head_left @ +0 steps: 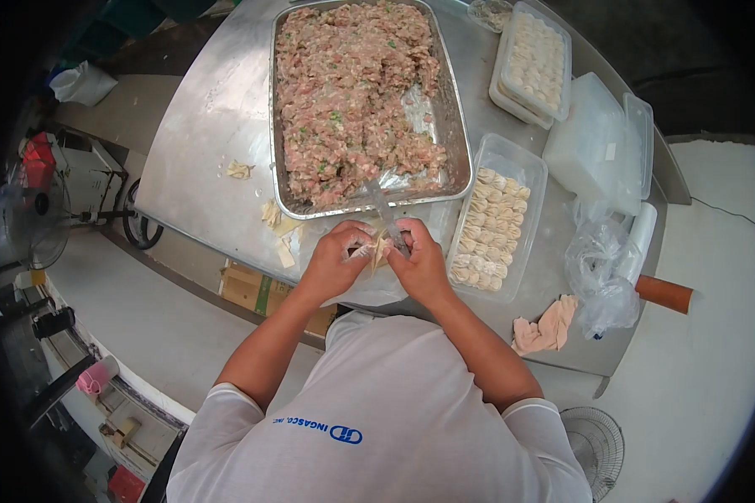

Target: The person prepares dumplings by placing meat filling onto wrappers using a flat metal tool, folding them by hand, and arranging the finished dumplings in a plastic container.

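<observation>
Just below a metal tray (288, 199) of minced meat (352, 92), my two hands are close together. My left hand (337, 258) has its fingers closed on one side of a small dumpling wrapper (380, 250). My right hand (419, 261) pinches the wrapper's other side and also holds a flat metal spatula (379, 199), its blade pointing toward the tray. Right of my hands, a clear plastic container (524, 226) holds rows of dumplings (491, 222). Loose wrappers (285, 226) lie to the left of my hands.
Stacked containers of dumplings (535, 63) stand at the back right, beside empty plastic boxes (591, 138). Plastic bags (600, 268), a brown tube (664, 293) and a pink cloth (547, 325) are at the right. A dough scrap (240, 170) lies left of the tray.
</observation>
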### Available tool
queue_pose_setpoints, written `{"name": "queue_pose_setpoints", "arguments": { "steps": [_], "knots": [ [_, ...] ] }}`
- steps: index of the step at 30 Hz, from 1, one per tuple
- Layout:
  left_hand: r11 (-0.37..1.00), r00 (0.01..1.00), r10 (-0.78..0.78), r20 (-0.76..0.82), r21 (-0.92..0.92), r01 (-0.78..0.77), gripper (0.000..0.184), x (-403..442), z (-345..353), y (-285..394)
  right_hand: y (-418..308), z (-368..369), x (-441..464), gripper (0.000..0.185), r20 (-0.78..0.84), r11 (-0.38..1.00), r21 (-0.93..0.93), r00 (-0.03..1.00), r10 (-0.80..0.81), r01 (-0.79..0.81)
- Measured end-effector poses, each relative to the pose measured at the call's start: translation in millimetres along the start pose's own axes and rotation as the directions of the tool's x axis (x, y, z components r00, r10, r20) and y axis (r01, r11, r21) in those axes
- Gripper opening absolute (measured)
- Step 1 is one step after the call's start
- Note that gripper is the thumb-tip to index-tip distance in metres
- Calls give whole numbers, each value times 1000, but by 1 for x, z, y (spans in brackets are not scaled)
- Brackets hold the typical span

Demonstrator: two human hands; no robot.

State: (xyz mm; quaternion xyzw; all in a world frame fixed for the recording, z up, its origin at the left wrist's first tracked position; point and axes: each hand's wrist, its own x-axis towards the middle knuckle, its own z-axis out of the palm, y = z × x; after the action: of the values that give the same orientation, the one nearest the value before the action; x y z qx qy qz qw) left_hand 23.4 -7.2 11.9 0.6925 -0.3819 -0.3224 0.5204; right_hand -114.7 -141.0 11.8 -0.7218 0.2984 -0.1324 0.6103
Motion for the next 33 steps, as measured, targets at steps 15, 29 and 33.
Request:
{"name": "queue_pose_setpoints", "arguments": {
  "steps": [15,29,33],
  "knots": [
    [395,929,-350,117,-881,260,18,-7,-5,-23,-9,-6,-3,44,1,987,162,1000,7,-7],
    [-94,984,-39,176,-981,172,54,-16,-18,16,-48,-28,-33,47,94,910,399,992,83,-114],
    [250,921,-363,139,-938,240,25,-7,-2,23,-54,-27,-32,44,106,893,445,994,20,-65]
  ]
}}
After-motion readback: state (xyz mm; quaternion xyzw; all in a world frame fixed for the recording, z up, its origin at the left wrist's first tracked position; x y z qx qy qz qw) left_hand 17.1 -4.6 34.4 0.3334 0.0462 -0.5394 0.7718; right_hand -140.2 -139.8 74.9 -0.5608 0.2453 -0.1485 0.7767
